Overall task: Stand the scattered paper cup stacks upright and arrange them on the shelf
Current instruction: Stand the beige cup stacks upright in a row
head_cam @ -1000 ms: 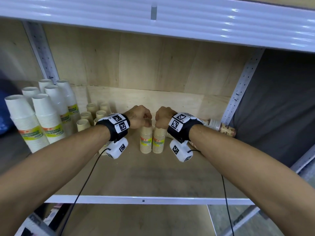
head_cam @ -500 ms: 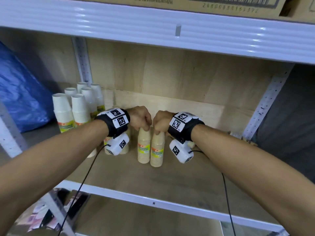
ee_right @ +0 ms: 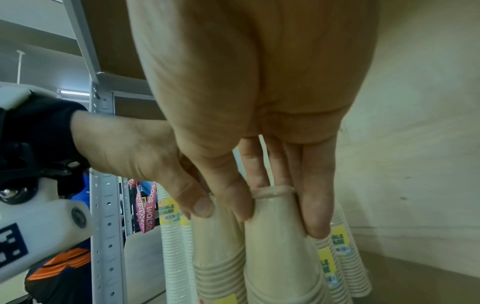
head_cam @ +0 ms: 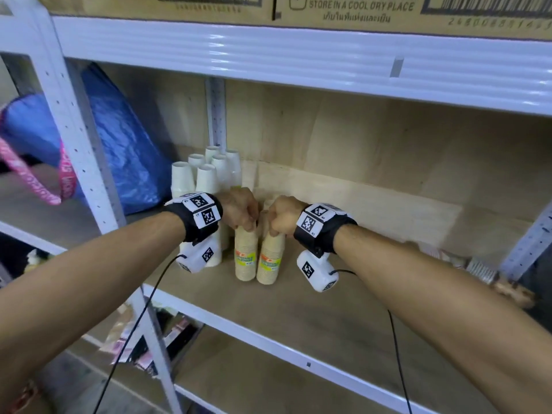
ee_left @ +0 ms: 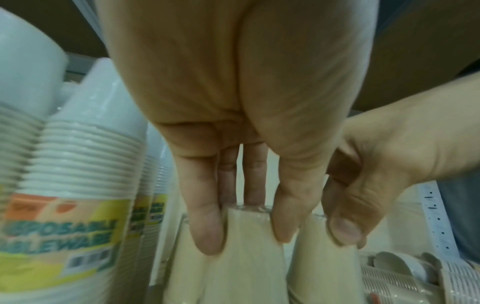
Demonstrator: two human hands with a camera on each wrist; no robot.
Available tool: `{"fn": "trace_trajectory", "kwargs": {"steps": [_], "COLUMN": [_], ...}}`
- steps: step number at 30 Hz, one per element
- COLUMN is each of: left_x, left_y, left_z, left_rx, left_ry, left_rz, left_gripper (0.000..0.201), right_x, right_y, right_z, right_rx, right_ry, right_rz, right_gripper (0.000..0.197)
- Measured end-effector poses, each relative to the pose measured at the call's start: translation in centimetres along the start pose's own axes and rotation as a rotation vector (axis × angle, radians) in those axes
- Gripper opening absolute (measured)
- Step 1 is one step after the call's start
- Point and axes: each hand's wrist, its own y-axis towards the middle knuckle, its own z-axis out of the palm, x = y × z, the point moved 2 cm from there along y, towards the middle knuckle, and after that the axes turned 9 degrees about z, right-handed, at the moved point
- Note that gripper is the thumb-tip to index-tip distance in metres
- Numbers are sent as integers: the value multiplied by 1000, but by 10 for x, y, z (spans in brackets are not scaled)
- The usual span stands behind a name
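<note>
Two tan paper cup stacks stand upright, mouths down, side by side on the wooden shelf board [head_cam: 334,312]. My left hand [head_cam: 245,218] pinches the top of the left stack [head_cam: 245,258]. My right hand [head_cam: 276,225] pinches the top of the right stack [head_cam: 270,261]. In the left wrist view, my left hand [ee_left: 246,226] holds its stack [ee_left: 246,263] between thumb and fingers. In the right wrist view, my right hand [ee_right: 278,222] grips its stack [ee_right: 280,257] the same way. Another cup stack [head_cam: 481,268] lies on its side at the far right.
Tall white cup stacks [head_cam: 206,174] stand at the back left, close to my left wrist. More tan stacks [ee_right: 342,257] stand behind the held ones. A blue bag [head_cam: 119,150] fills the neighbouring bay. The white shelf beam [head_cam: 298,351] runs along the front; cartons [head_cam: 358,10] sit overhead.
Both hands have carried the two tan stacks leftward along the shelf, up beside the white stacks. My view has swung left and up. Both grips are unchanged.
</note>
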Motion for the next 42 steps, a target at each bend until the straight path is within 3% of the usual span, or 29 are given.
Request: {"fn": "trace_trajectory", "kwargs": {"steps": [5, 15, 21, 25, 30, 35, 42], "left_x": [16, 27, 25, 15, -7, -42, -99], "left_y": [-7, -7, -7, -7, 9, 40, 90], "left_z": [1, 8, 2, -13, -34, -37, -14], "left_rx": [-51, -46, -39, -97, -119, -144, -87], "left_ry": [53, 58, 25, -24, -27, -45, -53], "left_rz": [-24, -26, -2, 7, 68, 139, 280], "left_gripper": [29, 25, 10, 24, 18, 27, 36], "right_x": [13, 19, 20, 12, -14, -59, -149], "right_y": [11, 22, 26, 27, 27, 24, 10], "right_z": [9, 16, 17, 13, -4, -29, -56], "right_rx": [10, 24, 33, 3, -84, -158, -214], "right_ry": [20, 10, 29, 67, 145, 127, 65], "right_rz": [-40, -108, -115, -111, -34, 78, 290], "right_gripper": [19, 27, 26, 20, 24, 20, 35]}}
